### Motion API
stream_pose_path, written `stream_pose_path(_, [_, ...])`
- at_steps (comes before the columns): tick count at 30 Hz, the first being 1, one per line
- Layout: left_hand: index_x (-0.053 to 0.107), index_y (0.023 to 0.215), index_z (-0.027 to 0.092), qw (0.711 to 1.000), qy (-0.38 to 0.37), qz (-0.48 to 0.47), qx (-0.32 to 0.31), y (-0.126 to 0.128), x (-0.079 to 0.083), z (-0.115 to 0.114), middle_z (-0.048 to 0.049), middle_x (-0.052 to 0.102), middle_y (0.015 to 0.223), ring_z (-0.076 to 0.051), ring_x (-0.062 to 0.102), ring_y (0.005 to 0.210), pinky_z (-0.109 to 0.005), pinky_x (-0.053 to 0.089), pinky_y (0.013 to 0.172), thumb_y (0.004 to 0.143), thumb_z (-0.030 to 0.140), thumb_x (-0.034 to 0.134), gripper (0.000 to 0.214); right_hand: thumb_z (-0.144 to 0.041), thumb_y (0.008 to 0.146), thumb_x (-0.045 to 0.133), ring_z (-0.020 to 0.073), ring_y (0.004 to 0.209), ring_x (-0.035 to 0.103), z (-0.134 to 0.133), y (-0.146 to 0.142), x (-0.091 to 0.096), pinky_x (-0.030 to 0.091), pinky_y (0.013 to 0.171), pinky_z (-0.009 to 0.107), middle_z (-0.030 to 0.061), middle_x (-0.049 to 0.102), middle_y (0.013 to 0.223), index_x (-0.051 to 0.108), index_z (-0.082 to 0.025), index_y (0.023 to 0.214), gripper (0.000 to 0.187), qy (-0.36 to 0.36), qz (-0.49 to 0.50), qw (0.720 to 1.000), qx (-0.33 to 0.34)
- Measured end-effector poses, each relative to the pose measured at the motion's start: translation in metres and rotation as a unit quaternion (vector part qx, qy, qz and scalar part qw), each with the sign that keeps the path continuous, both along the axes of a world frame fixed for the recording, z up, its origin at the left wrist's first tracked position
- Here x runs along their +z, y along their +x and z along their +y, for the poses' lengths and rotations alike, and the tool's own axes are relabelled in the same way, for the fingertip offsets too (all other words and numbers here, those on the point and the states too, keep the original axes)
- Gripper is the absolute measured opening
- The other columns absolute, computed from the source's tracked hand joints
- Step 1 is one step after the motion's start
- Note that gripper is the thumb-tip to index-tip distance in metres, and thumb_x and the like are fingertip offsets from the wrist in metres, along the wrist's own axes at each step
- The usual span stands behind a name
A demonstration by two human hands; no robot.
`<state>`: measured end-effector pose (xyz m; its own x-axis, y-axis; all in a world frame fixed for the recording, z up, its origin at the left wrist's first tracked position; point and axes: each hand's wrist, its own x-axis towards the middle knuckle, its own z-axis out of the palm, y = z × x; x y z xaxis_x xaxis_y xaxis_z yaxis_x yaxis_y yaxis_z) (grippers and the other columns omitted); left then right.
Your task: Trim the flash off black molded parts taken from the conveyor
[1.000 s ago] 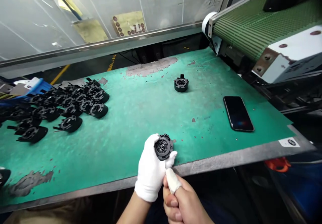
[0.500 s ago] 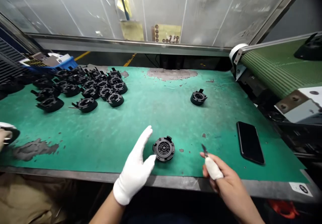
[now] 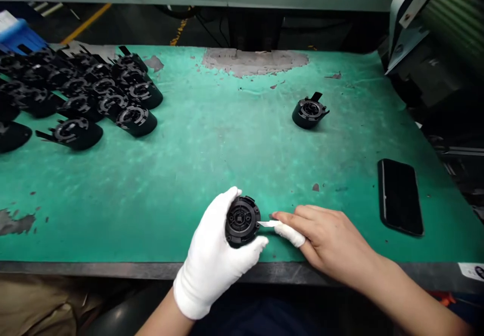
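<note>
My left hand (image 3: 217, 255), in a white glove, is wrapped round a round black plastic part (image 3: 240, 219), fingers along its far left side and thumb at its near right. The part's ribbed face with a square centre points up at me. My right hand (image 3: 325, 235) is bare apart from a white wrap on the thumb. It pinches a small knife (image 3: 267, 223), whose pale blade points left with its tip at the part's right rim. The knife's handle is hidden inside my fingers.
Several black ring-shaped parts (image 3: 75, 133) stand bunched at the left. One similar part (image 3: 308, 113) stands alone at the back right. A black phone (image 3: 400, 197) lies on the green mat (image 3: 189, 164) at the right. Beyond it is a conveyor end (image 3: 454, 18).
My left hand has closed round the black part. My right hand has moved left, bringing the blade to the part's rim. The view has tipped down and closer.
</note>
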<state>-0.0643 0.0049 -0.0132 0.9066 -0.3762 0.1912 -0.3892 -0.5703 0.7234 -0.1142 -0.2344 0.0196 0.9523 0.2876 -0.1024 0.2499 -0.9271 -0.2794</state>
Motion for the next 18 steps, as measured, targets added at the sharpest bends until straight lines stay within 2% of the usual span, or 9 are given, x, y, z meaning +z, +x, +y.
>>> stream_pose_path(3, [0.036,0.145,0.023,1.0,0.013,-0.007,0.003,0.001,0.0,-0.001,-0.0114,0.053,0.144,-0.031,0.053,0.132,-0.05,0.043,0.115,0.076,0.045,0.077,0.083,-0.019,0.093,0.047,0.0206,0.08,0.064,-0.011,0.016,0.001,0.039,0.061,0.031,0.0028,0.069,0.092,0.059,-0.032,0.137,0.047,-0.057,-0.018,0.997,-0.039])
stream_pose_path(5, [0.037,0.144,0.023,1.0,0.02,-0.013,0.01,0.001,0.0,-0.001,-0.0112,0.054,0.143,-0.031,0.054,0.132,-0.05,0.044,0.114,0.075,0.043,0.077,0.082,-0.02,0.094,0.047,0.0204,0.081,0.065,-0.018,0.023,0.002,0.039,0.062,0.031,0.0028,0.07,0.095,0.059,-0.031,0.136,0.046,-0.053,-0.027,0.997,-0.048])
stream_pose_path(9, [0.037,0.145,0.022,1.0,0.018,-0.023,0.004,0.0,-0.002,0.0,-0.0111,0.054,0.142,-0.03,0.054,0.131,-0.048,0.045,0.114,0.075,0.042,0.077,0.083,-0.02,0.096,0.047,0.0173,0.084,0.065,-0.019,0.017,0.008,0.042,0.07,0.03,0.0007,0.068,0.095,0.057,-0.032,0.137,0.044,0.027,0.001,0.999,0.019])
stream_pose_path(11, [0.037,0.145,0.021,1.0,0.014,-0.024,0.0,0.0,-0.003,0.0,-0.0115,0.053,0.143,-0.03,0.054,0.132,-0.048,0.045,0.114,0.075,0.043,0.077,0.083,-0.02,0.096,0.047,0.0164,0.084,0.064,-0.016,0.009,0.01,0.041,0.07,0.03,0.0,0.067,0.093,0.056,-0.033,0.136,0.043,0.044,0.025,0.998,0.042])
stream_pose_path(18, [0.04,0.143,0.019,1.0,0.013,-0.022,0.005,0.0,-0.001,-0.002,-0.0122,0.054,0.141,-0.03,0.055,0.13,-0.047,0.045,0.113,0.075,0.042,0.076,0.081,-0.026,0.101,0.043,0.0171,0.08,0.062,-0.009,0.008,0.013,0.036,0.066,0.031,-0.0009,0.066,0.089,0.058,-0.033,0.134,0.037,0.009,0.018,0.998,0.054])
